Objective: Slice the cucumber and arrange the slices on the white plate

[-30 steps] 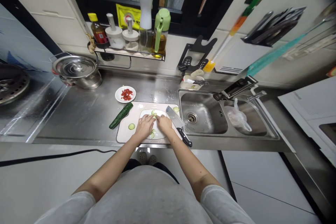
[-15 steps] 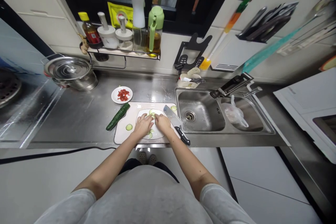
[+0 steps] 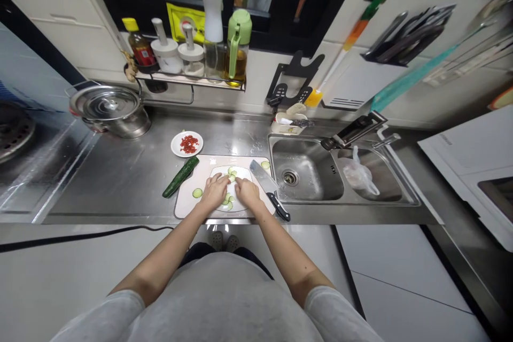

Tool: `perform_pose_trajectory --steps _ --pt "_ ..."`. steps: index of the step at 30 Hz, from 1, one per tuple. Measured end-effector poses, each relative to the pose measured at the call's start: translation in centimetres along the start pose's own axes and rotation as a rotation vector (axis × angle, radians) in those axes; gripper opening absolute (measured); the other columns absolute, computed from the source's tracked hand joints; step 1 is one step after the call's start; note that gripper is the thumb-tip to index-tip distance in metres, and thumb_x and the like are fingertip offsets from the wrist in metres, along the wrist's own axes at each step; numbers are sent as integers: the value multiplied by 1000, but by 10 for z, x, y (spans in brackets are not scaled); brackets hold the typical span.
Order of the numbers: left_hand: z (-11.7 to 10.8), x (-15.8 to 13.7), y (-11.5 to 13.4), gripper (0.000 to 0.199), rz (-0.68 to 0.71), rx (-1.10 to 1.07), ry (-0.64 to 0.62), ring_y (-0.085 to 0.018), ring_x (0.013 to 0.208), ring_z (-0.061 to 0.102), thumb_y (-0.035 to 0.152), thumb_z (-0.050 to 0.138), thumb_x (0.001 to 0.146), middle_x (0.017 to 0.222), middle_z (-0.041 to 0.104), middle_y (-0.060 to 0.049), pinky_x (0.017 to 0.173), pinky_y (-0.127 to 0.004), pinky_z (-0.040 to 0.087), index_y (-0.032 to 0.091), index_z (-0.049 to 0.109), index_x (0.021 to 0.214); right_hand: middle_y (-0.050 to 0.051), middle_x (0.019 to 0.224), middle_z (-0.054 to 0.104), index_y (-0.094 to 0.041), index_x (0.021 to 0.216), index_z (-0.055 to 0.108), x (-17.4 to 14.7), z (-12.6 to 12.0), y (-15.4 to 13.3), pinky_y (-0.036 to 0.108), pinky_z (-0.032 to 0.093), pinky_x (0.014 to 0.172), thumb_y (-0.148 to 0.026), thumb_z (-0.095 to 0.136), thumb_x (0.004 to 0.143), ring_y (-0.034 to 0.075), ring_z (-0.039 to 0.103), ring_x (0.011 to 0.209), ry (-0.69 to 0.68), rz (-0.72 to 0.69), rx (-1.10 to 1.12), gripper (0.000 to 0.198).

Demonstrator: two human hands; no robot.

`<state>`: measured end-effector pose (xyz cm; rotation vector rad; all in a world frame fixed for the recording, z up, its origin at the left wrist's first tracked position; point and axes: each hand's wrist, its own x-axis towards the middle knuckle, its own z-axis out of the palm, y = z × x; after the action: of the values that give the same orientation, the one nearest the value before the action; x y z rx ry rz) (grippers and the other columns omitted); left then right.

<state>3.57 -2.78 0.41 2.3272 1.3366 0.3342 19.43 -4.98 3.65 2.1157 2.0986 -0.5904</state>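
Observation:
A white plate [image 3: 242, 202] lies on a pale cutting board [image 3: 188, 209]. Toward its far edge sits a cluster of thin cucumber slices [image 3: 232, 172], with another group of slices [image 3: 227, 203] toward the near edge. My left hand [image 3: 216, 191] rests over the plate's left side, fingers loosely spread. Over the right side is my right hand [image 3: 247, 192], its bent fingertips close to the far cluster; nothing shows in its grasp. A kitchen knife [image 3: 278, 207] lies on the board's right side. Single cucumber rounds [image 3: 197, 193] lie on the board's left and far right.
A whole cucumber [image 3: 180, 177] lies at the board's left edge. Behind it stands a small white dish [image 3: 176, 145] of chopped red pieces. The double sink [image 3: 306, 168] is to the right, a lidded steel pot [image 3: 130, 123] to the left. Seasoning bottles [image 3: 236, 45] stand on a rack.
My hands have drawn slightly apart; the left has slid a little left and the right has eased back from the far slices. More of the plate and its cucumber slices shows between them.

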Motion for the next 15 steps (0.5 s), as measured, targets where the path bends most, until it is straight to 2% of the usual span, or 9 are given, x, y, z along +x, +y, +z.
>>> perform_pose_trajectory --steps 8,12,15 --pt "-1 3 1 34 9 -24 27 -30 131 40 15 43 87 132 60 -8 104 -49 31 21 65 111 11 110 66 -23 128 56 -2 0 -3 29 44 80 -31 36 97 21 63 96 21 -12 11 37" --pt "-7 -3 -3 32 -52 -51 85 -28 128 43 14 43 86 128 63 -6 103 -46 32 23 65 108 10 114 67 -23 127 59 -1 -6 7 29 44 81 -33 39 96 22 63 100 126 19 130 38" --pt "-15 -16 -16 32 -171 -62 167 -27 121 49 16 42 87 122 65 -7 101 -44 35 22 64 109 8 116 68 -23 124 62 -6 -13 26 29 44 82 -33 41 95 22 63 101 247 90 258 38"
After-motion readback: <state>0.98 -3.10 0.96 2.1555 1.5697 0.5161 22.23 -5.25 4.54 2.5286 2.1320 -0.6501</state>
